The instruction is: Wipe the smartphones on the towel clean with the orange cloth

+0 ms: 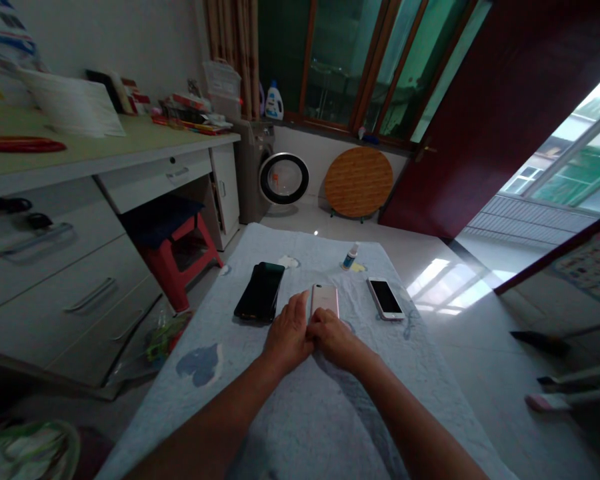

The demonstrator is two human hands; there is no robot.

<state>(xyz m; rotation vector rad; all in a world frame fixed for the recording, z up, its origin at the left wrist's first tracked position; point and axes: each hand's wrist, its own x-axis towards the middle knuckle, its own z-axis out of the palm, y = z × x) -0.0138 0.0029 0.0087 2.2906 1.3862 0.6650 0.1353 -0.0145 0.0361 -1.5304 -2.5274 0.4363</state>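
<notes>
A pink-gold phone (325, 299) lies back side up on the cloth-covered table, its lower part hidden by my hands. My left hand (289, 333) is at its left edge, fingers pressed together. Curled at the phone's lower end is my right hand (331, 339), its fingertips meeting my left hand; whatever they pinch is too small to make out. Dark phones, apparently stacked, (261, 292) lie to the left. A white phone with a black screen (386, 297) rests at the right. Behind stands a small spray bottle (350, 257).
The table's blue-grey cloth (300, 413) is wrinkled. A red stool (187, 257) and a drawer desk (85, 287) stand on the left. Beyond the table are a washing machine with its door open (284, 179) and a round wooden board (359, 181).
</notes>
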